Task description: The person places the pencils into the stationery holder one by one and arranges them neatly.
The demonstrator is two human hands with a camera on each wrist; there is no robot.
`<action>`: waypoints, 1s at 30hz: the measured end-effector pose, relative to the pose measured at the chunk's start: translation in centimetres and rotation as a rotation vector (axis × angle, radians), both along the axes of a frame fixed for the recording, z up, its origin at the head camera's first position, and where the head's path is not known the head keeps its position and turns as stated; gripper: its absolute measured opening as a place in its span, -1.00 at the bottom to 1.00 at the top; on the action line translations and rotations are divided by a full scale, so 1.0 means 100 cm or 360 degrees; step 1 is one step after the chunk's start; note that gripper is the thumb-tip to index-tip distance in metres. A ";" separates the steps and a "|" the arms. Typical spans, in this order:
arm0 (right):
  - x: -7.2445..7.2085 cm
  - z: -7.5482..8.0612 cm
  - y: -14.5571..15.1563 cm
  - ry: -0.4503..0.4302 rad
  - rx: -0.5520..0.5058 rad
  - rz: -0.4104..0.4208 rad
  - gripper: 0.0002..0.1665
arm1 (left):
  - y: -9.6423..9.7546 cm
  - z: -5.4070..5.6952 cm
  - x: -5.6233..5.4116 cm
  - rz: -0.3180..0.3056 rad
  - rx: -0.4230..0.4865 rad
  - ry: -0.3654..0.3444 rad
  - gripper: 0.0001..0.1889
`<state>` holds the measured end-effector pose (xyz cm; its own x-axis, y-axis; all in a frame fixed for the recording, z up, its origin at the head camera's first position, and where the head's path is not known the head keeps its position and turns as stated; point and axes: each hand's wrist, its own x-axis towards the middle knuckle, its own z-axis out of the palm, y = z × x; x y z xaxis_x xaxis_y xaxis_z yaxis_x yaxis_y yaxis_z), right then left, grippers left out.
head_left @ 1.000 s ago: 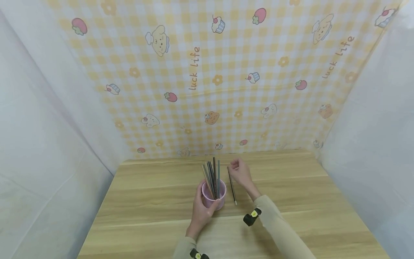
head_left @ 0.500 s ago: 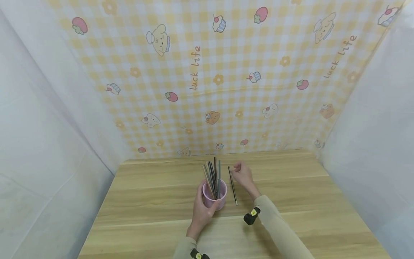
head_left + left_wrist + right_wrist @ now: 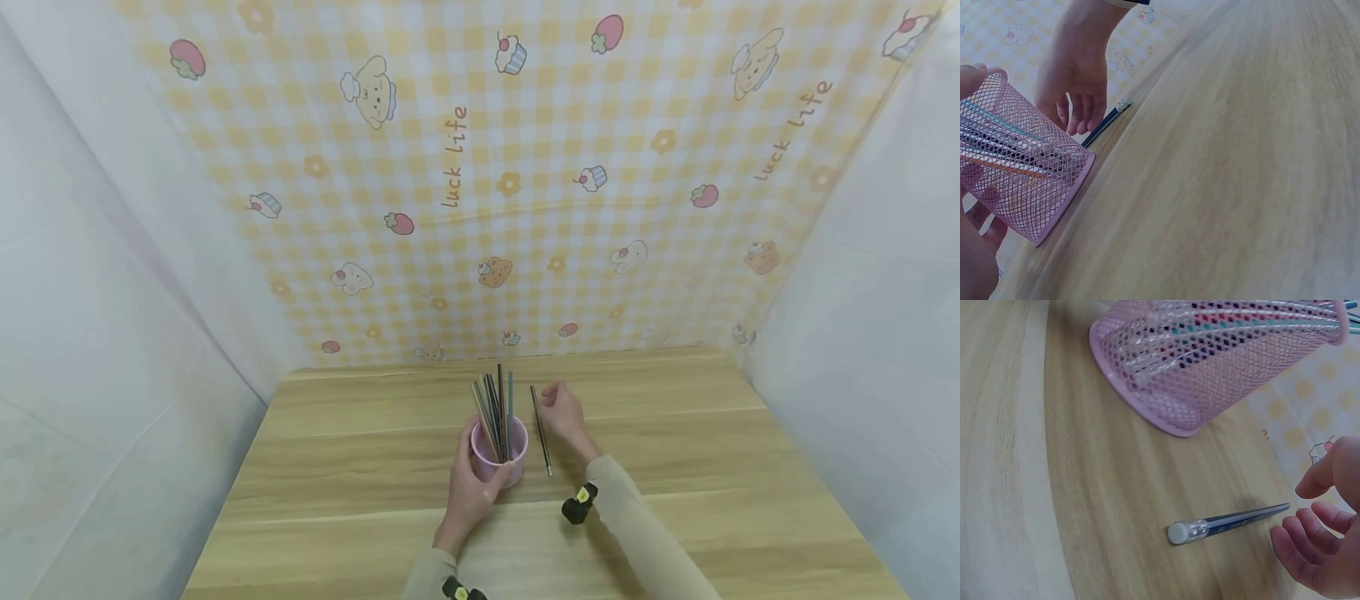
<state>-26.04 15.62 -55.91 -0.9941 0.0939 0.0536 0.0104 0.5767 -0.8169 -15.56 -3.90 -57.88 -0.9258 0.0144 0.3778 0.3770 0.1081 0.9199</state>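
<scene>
A pink mesh pencil cup (image 3: 517, 471) stands upright on the wooden table, holding several pencils (image 3: 492, 417) that lean out over its rim. My left hand (image 3: 470, 492) grips the cup from the left, thumb on the near side. Right of the cup lies a single dark pencil (image 3: 542, 433); its pale eraser end (image 3: 1186, 532) faces me. Close along the far half of this pencil is my right hand (image 3: 564, 414). In the right wrist view its fingers (image 3: 1310, 540) bend loosely, the thumb stands apart from them, and nothing is between them.
The wooden table (image 3: 337, 475) ends at a yellow checked cloth (image 3: 420, 167) hanging behind it. White sheets close in the left (image 3: 112, 333) and right (image 3: 862, 292) sides.
My right hand has drawn slightly back toward me along the loose pencil, its fingers curling in a little. The left hand and the cup stay in place.
</scene>
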 end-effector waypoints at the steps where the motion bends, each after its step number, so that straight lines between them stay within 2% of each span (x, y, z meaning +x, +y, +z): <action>1: 0.000 -0.001 0.000 -0.0003 0.0002 0.0002 -0.71 | 0.000 0.000 0.000 -0.0002 0.0002 -0.0011 -0.03; 2: -0.001 -0.002 -0.001 -0.0009 0.0007 0.0001 -0.70 | -0.001 0.000 0.000 -0.0005 -0.0002 -0.0024 -0.02; 4: -0.002 -0.004 -0.002 -0.0019 0.0021 0.0001 -0.69 | -0.001 -0.011 -0.005 -0.0001 -0.0005 -0.0018 -0.03; 7: -0.003 -0.006 -0.003 -0.0045 0.0063 -0.0005 -0.68 | -0.001 -0.012 -0.006 -0.0005 0.0011 -0.0005 -0.03; 20: -0.005 -0.010 -0.009 -0.0171 0.0290 -0.0001 -0.65 | -0.001 -0.014 -0.005 0.0006 -0.0013 0.0004 -0.02; 30: 0.001 -0.006 -0.011 -0.0181 0.0346 0.0025 -0.71 | 0.000 -0.014 -0.004 0.0026 -0.0016 0.0070 -0.02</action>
<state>-25.96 14.54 -56.53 -0.9961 0.0771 -0.0417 0.0852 0.7396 -0.6676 -15.97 -3.92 -59.32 -0.9084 0.0034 0.4182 0.4153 0.1237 0.9012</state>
